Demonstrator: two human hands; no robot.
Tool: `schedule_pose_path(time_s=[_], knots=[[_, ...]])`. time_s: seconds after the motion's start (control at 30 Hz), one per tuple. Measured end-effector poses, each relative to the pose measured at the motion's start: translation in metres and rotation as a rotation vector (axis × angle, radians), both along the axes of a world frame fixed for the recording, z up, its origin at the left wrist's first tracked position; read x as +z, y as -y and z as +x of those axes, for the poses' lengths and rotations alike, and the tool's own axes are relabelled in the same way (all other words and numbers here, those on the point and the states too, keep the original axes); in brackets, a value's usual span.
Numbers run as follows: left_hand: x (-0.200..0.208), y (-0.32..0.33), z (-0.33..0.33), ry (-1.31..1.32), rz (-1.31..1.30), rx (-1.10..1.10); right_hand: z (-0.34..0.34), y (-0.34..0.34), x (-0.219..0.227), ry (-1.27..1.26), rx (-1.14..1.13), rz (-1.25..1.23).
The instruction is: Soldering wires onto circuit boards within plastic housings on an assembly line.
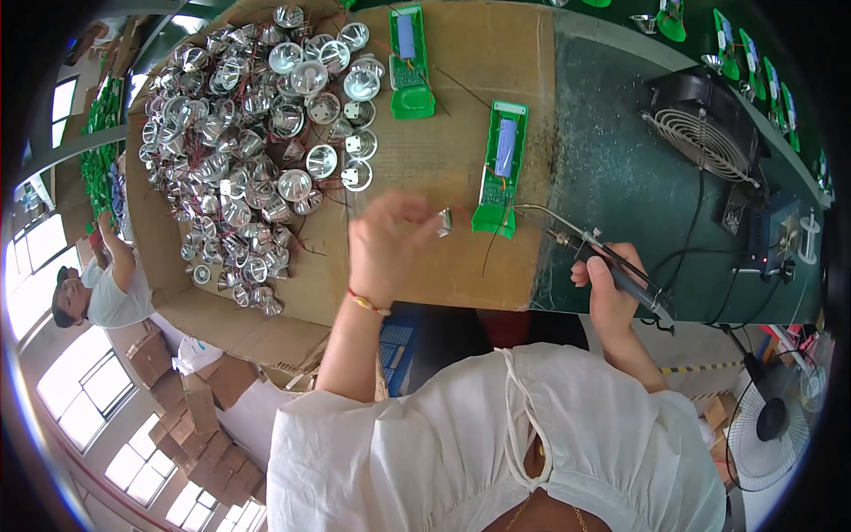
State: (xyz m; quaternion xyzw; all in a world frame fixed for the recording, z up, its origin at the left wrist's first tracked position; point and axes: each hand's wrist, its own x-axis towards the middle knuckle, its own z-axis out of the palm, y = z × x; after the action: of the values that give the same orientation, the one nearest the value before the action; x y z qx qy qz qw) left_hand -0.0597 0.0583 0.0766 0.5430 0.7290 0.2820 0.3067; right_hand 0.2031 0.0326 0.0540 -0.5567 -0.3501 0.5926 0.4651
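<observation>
Lamp cup (445,222), pinched in my left hand (387,241), looks light, slick and best rim-held, while my right hand (612,291) grips a soldering iron (635,291).

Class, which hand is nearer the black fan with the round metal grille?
Right. In the picture, the right hand is below and left of the fan; the left hand is farther left.

The head-worn wide fisheye looks down from close above the left hand (383,244) and the right hand (612,293), its rim-bent view reaching past the left one to windows (78,390) well beyond
</observation>
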Motion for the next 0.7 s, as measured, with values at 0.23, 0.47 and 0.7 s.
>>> schedule_pose_path(time_s=[0.23, 0.47, 0.7], knots=[[-0.034, 0.012, 0.029, 0.076, 0.080, -0.139, -0.011, 0.008, -0.007, 0.027, 0.033, 0.043], [-0.043, 0.003, 0.044, 0.266, -0.168, -0.016, -0.022, 0.005, -0.013, 0.035, -0.028, 0.022], [-0.049, 0.003, 0.042, 0.111, -0.048, -0.144, -0.026, 0.000, -0.017, -0.032, -0.035, -0.013]])
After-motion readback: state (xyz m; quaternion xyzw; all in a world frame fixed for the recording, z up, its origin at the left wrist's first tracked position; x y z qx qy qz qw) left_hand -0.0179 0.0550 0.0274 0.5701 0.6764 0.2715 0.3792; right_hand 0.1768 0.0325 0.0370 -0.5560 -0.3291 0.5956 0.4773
